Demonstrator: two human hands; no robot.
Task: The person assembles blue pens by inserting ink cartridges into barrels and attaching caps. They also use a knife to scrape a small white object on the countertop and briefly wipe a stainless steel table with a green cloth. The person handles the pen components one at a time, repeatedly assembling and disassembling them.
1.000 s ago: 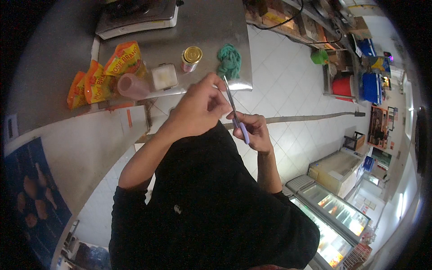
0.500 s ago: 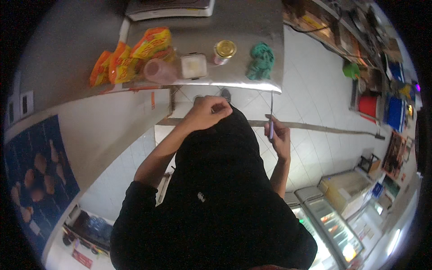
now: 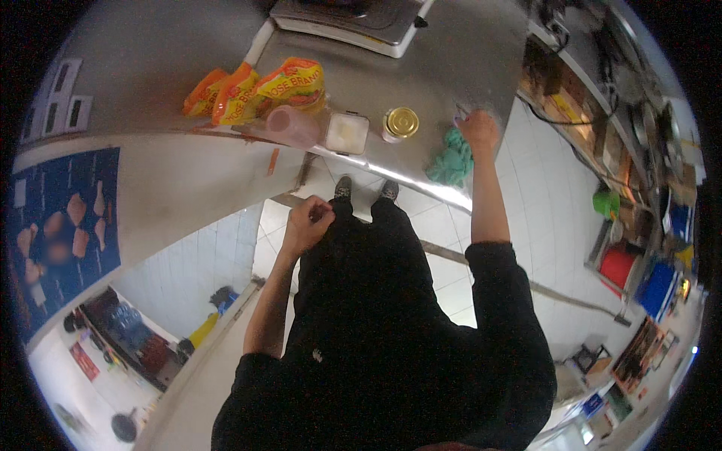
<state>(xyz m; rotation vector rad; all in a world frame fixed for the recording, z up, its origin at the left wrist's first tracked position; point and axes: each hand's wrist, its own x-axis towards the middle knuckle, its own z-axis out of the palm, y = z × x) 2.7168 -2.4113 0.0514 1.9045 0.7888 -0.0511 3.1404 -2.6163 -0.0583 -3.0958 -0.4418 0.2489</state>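
Observation:
My right hand (image 3: 480,131) is over the right part of the steel counter (image 3: 376,83), just beyond a crumpled green cloth (image 3: 453,159). Its fingers are closed round a slim tool with a purple handle, now mostly hidden by the hand and blurred. My left hand (image 3: 310,222) hangs in front of the counter edge, near my legs, with its fingers curled in; whatever they hold, if anything, is hidden. Along the counter's near edge, from the cloth leftward, stand a jar with a gold lid (image 3: 400,122), a square tub with pale contents (image 3: 347,134) and a pinkish translucent cup (image 3: 292,126).
Several orange-yellow packets (image 3: 289,83) lie at the counter's left. A white-edged appliance with a dark top (image 3: 350,22) stands at the back. To the right is a shelf with a green container (image 3: 605,203) and a red one (image 3: 615,264). A poster (image 3: 69,237) hangs at left.
My right hand has moved from beside the counter's front edge up and forward over it, carrying the slim tool. My left hand has drawn back a little. The view has shifted.

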